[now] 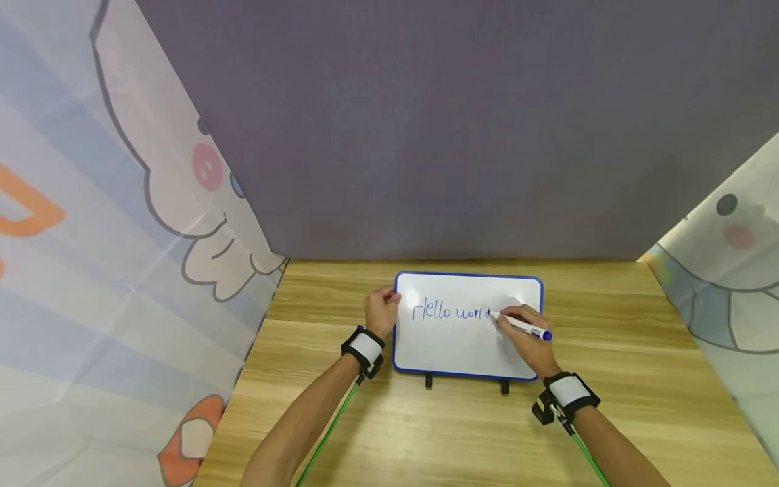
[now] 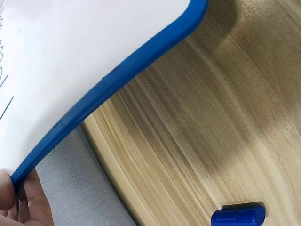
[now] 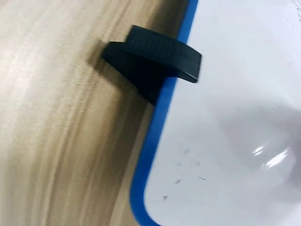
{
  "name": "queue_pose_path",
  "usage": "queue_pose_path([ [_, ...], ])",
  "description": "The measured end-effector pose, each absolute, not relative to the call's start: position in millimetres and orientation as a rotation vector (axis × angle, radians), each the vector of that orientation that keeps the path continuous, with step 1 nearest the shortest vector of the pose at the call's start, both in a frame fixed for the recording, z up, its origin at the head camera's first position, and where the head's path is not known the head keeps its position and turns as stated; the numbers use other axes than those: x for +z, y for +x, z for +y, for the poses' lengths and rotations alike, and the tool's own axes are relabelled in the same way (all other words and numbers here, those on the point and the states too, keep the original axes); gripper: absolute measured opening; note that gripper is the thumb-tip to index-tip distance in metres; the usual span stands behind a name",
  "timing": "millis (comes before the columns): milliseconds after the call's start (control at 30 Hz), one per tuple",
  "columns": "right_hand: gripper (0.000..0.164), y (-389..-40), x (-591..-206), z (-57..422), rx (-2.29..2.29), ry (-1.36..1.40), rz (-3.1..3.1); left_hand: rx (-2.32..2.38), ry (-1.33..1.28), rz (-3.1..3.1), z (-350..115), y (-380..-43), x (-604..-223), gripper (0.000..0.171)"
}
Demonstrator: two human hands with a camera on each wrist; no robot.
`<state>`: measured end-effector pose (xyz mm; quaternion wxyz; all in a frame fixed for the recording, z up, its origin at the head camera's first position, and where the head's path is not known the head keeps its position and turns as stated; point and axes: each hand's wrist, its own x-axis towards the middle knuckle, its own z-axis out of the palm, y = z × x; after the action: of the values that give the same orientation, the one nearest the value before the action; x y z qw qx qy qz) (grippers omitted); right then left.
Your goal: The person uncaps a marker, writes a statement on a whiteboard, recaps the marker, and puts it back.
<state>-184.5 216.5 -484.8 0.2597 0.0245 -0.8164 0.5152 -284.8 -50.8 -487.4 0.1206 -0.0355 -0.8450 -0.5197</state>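
A small whiteboard [image 1: 456, 345] with a blue frame stands on black feet, with "Hello worl" and part of a further letter in blue on it. My left hand [image 1: 382, 311] pinches its left edge, thumb in front and fingers behind, as the left wrist view also shows. Between the fingers of my right hand [image 1: 532, 345] is a white marker [image 1: 523, 327] with a blue end, its tip at the last letter. The right wrist view catches neither that hand nor the marker, only the board's lower edge and a black foot [image 3: 155, 54].
The board stands on a wood-grain table [image 1: 450, 433] before a grey upright panel [image 1: 450, 135]. A blue marker cap [image 2: 238, 215] lies on the table left of the board. Cartoon-printed sheets [image 1: 140, 304] hang at both sides. Green cables [image 1: 328, 433] run from the wrist straps.
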Motion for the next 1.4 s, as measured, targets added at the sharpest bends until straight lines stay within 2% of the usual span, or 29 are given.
queue_pose_path([
  [467,0.008,-178.9,-492.0,219.2,1.376,0.084,-2.202,-1.506,-0.114,-2.473,-50.4,-283.9,-491.1,0.019],
  [700,0.006,-188.5,-512.4,233.2,1.405,-0.036,-2.168,-1.527,-0.061,-2.512,-49.6,-282.1,-488.4,0.020],
  [1000,0.010,-197.9,-529.2,243.4,1.478,0.098,-2.013,-1.508,-0.060,-2.534,-48.4,-282.6,-486.1,0.020],
  [1400,0.007,-189.3,-518.6,236.3,1.367,0.020,-2.169,-1.515,-0.071,-2.534,-49.0,-283.8,-482.8,0.019],
])
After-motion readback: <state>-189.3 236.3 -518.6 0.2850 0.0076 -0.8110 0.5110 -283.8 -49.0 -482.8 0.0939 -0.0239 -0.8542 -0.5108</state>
